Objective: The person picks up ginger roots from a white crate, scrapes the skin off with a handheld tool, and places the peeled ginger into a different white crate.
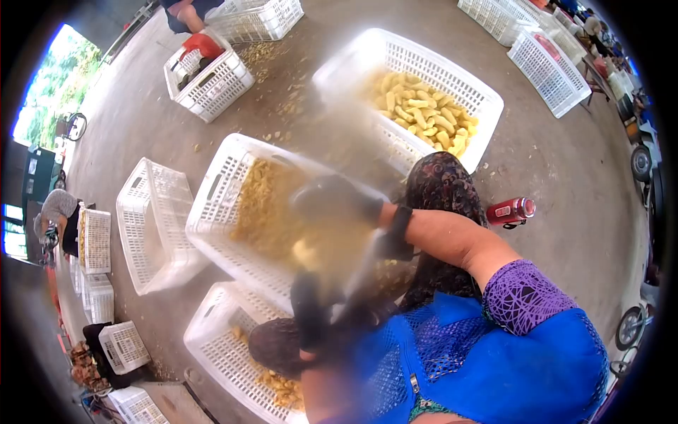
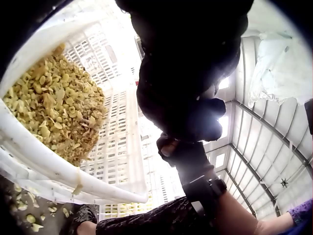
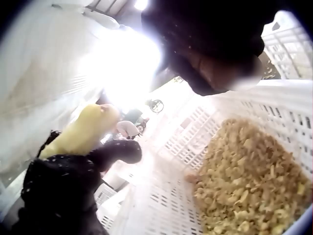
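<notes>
Both hands wear black gloves and meet over a white crate (image 1: 212, 205) heaped with pale peelings (image 3: 254, 181). My left hand (image 3: 63, 191) grips a pale yellow, elongated peeled vegetable (image 3: 80, 132); its upper end sticks out past the fingers in the right wrist view. Opposite it is my right hand (image 1: 335, 201), with a dark strap at the wrist. In the right wrist view this hand is a dark shape at the top, and I cannot tell whether it holds a tool. A smear blurs the head view around both hands.
Ahead stands a white crate (image 1: 487, 99) of yellow peeled pieces (image 1: 427, 113). Another crate (image 1: 212, 332) with some pieces is by the left knee, and a further crate (image 1: 152, 233) stands left. A red flask (image 1: 510, 210) lies on the floor at right. Other people work farther off.
</notes>
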A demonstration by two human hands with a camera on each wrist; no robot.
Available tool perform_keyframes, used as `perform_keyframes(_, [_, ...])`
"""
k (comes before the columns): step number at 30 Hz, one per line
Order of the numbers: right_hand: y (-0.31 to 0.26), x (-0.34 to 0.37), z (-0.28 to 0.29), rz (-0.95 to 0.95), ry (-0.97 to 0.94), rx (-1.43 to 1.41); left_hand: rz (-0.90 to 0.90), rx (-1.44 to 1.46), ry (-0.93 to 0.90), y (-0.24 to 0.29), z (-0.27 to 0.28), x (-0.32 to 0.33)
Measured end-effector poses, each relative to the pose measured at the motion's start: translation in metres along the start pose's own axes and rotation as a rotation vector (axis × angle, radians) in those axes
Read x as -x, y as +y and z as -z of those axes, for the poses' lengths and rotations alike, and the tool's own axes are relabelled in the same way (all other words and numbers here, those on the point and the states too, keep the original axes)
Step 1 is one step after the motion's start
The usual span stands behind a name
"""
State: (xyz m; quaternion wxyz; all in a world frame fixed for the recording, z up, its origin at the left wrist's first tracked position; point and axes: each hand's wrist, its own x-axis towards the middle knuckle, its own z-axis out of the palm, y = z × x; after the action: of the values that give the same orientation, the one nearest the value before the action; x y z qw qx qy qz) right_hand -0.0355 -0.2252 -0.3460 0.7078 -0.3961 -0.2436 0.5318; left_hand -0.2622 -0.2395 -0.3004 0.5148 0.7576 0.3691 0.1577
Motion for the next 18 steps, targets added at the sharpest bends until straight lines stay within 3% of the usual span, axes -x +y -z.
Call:
perform_keyframes(1, [-0.011, 0.007, -0.010, -0.004, -0.023, 0.020, -0.008, 0.004, -0.004, -0.002, -0.004, 0.000])
perform_keyframes(3, [-0.016, 0.011, -0.018, -0.040, -0.036, 0.134, 0.277, 0.606, 0.026, -0.010, -0.009, -0.009])
perform_keyframes(5, [-0.015, 0.011, -0.024, -0.074, -0.032, 0.271, 0.268, 0.746, -0.084, -0.022, -0.009, -0.017])
perform_keyframes(7, [-0.014, 0.010, -0.026, -0.111, -0.023, 0.362, -0.080, 0.107, 0.075, -0.024, -0.021, -0.019])
perform_keyframes(8, [-0.015, 0.010, -0.026, -0.126, -0.028, 0.389, 0.142, 0.399, 0.249, -0.075, -0.030, -0.016])
perform_keyframes(9, [-0.016, 0.011, -0.025, -0.144, -0.036, 0.414, 0.131, 0.389, 0.230, -0.066, -0.027, -0.021])
perform_keyframes(11, [-0.015, 0.012, -0.024, -0.184, -0.072, 0.455, 0.086, -0.019, 0.024, -0.041, -0.020, -0.026])
perform_keyframes(12, [-0.015, 0.013, -0.024, -0.205, -0.092, 0.481, 0.080, -0.026, 0.015, -0.047, -0.018, -0.028])
perform_keyframes(14, [-0.013, 0.015, -0.023, -0.246, -0.127, 0.528, -0.170, -0.306, 0.014, -0.056, -0.016, -0.031])
perform_keyframes(18, [-0.011, 0.018, -0.025, -0.302, -0.179, 0.602, -0.350, -0.435, 0.028, -0.048, -0.016, -0.032])
